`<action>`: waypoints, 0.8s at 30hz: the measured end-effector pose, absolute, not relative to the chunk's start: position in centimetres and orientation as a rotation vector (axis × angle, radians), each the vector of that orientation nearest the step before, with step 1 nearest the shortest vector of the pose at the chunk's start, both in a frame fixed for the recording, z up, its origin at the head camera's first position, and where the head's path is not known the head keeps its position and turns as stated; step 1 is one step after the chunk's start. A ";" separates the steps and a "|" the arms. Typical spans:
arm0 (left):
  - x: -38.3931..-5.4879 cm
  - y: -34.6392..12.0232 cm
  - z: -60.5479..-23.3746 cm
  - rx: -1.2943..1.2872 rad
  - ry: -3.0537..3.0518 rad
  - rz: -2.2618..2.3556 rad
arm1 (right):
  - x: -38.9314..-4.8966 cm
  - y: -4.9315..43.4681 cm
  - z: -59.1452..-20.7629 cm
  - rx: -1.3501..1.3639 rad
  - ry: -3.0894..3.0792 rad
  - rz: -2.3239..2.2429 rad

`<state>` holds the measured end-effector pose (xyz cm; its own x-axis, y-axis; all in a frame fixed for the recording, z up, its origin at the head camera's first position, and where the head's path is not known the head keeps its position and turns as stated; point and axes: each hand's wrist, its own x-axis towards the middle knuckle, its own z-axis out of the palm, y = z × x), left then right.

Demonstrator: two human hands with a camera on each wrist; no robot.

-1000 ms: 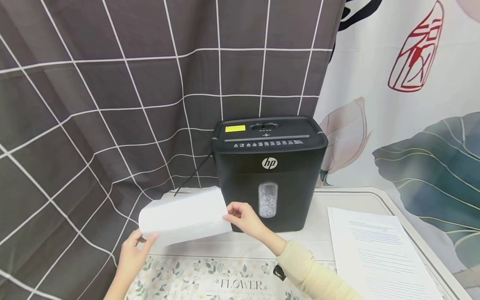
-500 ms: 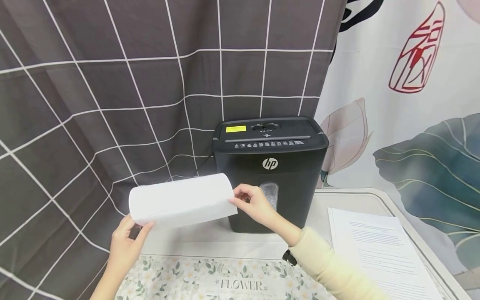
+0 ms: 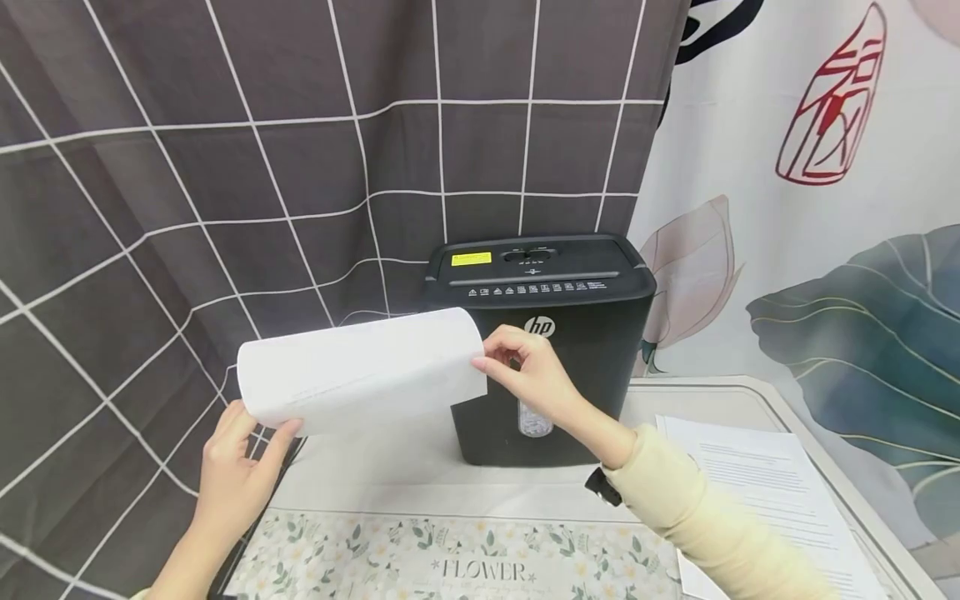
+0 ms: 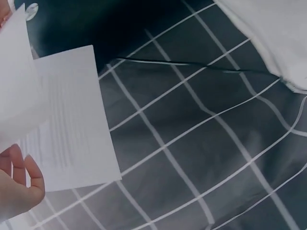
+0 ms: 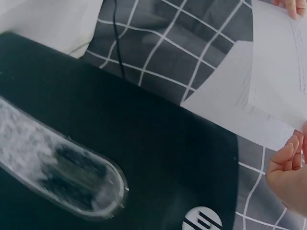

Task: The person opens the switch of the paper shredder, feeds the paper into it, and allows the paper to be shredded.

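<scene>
A white sheet of paper (image 3: 367, 358) hangs in the air, bent over into a curve, with its long side across the head view. My left hand (image 3: 232, 467) pinches its lower left corner between thumb and fingers. At the right end, my right hand (image 3: 532, 371) pinches the sheet's edge. Lines of print show on the paper's underside (image 4: 79, 124) in the left wrist view. Just behind the right hand stands a black HP paper shredder (image 3: 607, 358), its feed slot on top facing up. The hand partly covers its front.
Printed papers (image 3: 772, 492) lie at the table's right, partly under the right sleeve (image 3: 712, 517). A floral mat (image 3: 480, 550) covers the front of the white table (image 3: 390, 467). Dark checked cloth (image 3: 300, 167) hangs behind. Shredded bits fill part of the shredder's window (image 5: 29, 139).
Both hands have raised the sheet from low beside the shredder up to the height of its logo. The hands have spread slightly apart, and the paper has curled over more.
</scene>
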<state>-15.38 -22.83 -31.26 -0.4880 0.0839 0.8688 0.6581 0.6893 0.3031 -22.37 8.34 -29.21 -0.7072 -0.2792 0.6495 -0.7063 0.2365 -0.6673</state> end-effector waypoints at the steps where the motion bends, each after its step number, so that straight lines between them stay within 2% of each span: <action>1: -15.4 -22.7 -30.9 -0.586 -1.975 -0.770 | -22.3 8.5 -28.9 0.903 -2.117 1.475; 12: -14.8 -21.6 -26.7 -0.670 -1.884 -0.699 | -21.1 9.9 -26.2 0.901 -2.012 1.520; 24: -17.6 -19.3 -21.3 -0.734 -1.845 -0.783 | -21.5 13.4 -20.8 0.924 -1.925 1.399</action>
<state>-17.58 -19.34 -21.27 -0.3531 0.1460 0.9241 0.7659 0.6124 0.1958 -21.55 13.36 -20.79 -0.5917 -0.1959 0.7820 -0.8043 0.2100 -0.5559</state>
